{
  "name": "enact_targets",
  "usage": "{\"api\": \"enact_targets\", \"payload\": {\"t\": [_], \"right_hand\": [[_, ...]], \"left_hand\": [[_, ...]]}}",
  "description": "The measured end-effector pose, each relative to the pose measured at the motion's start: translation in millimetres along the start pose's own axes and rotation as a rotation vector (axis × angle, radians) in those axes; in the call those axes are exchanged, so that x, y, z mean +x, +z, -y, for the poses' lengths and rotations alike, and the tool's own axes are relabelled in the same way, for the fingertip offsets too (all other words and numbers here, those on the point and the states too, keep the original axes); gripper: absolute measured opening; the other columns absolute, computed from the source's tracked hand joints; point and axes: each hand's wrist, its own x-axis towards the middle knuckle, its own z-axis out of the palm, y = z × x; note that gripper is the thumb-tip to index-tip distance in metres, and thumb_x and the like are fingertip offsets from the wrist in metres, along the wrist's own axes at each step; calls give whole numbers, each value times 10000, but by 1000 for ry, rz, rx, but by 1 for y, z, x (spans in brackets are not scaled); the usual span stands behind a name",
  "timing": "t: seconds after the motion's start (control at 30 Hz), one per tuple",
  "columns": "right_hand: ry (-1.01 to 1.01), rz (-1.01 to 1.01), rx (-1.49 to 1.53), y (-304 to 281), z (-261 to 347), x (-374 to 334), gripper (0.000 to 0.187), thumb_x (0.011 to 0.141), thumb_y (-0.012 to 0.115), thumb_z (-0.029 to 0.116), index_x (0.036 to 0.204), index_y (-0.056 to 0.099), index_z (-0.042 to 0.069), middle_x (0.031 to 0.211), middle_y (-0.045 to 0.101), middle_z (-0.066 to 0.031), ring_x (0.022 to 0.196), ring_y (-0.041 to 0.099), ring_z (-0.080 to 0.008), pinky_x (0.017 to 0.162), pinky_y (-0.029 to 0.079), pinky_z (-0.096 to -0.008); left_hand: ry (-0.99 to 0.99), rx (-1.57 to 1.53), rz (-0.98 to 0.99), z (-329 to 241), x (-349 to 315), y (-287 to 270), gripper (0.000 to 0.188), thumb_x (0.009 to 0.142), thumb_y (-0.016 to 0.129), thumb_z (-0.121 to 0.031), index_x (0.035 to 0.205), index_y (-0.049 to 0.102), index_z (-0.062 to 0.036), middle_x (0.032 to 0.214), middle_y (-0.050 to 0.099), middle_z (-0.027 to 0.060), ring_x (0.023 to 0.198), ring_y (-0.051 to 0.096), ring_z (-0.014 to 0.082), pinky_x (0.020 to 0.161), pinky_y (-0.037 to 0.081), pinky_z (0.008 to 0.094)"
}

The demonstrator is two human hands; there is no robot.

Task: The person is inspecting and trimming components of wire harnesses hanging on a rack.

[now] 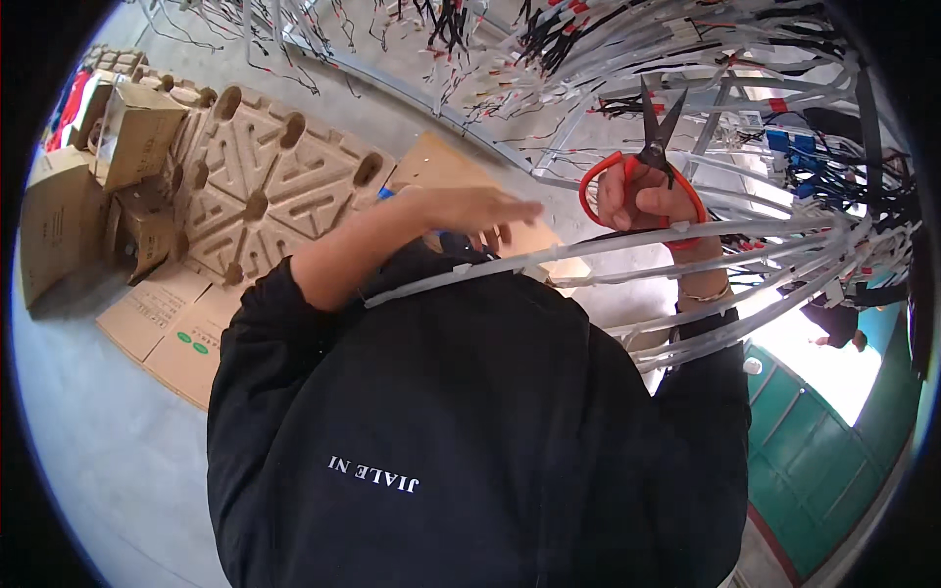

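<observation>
My right hand (642, 201) holds a pair of scissors (659, 147) with red loop handles. The dark blades point away from me and stand apart. My left hand (475, 211) is stretched out in front of my chest, its fingers extended and partly blurred, with no object visible in them. Several whitish sleeved cable bundles (588, 250) run from a gathered mass at the right across my front. One of them passes just below both hands and ends near my left forearm. Whether my right wrist touches the bundles cannot be made out.
Many cables with black, red and white ends (559, 39) hang along the far side and right. Blue connectors (799, 147) hang among them. At left are a brown moulded pallet (257, 167), cardboard boxes (142, 132) and flattened cardboard (162, 318). Another person (836, 323) appears far right.
</observation>
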Motion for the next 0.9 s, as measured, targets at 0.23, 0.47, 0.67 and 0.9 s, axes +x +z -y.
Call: {"api": "enact_targets", "payload": {"t": [0.23,0.47,0.67,0.9], "right_hand": [[21,-38,-66,0,-2,-7,315,740,679,291,860,587,15,765,572,-56,687,534,-137,626,418,-243],[-122,62,6,10,0,-10,309,695,640,180,920,571,-20,762,544,-101,685,533,-170,642,416,-279],[-90,112,30,16,7,4,382,662,754,317,830,567,29,686,586,-81,643,543,-195,608,387,-303],[-133,165,-22,14,8,6,383,736,713,376,839,569,36,698,592,-81,650,544,-186,609,388,-304]], "left_hand": [[144,-110,70,4,3,17,412,905,570,-419,945,612,-11,761,585,23,669,540,105,596,437,233],[572,-336,-620,-20,-50,28,477,717,790,-72,1101,518,8,836,533,13,633,492,73,531,397,219],[896,123,-1058,-50,-87,61,599,680,763,21,1202,477,-47,838,479,20,619,449,104,513,377,226],[1107,398,-1021,-58,-102,58,553,721,744,72,1198,470,14,916,509,62,779,498,104,603,413,189]]}}
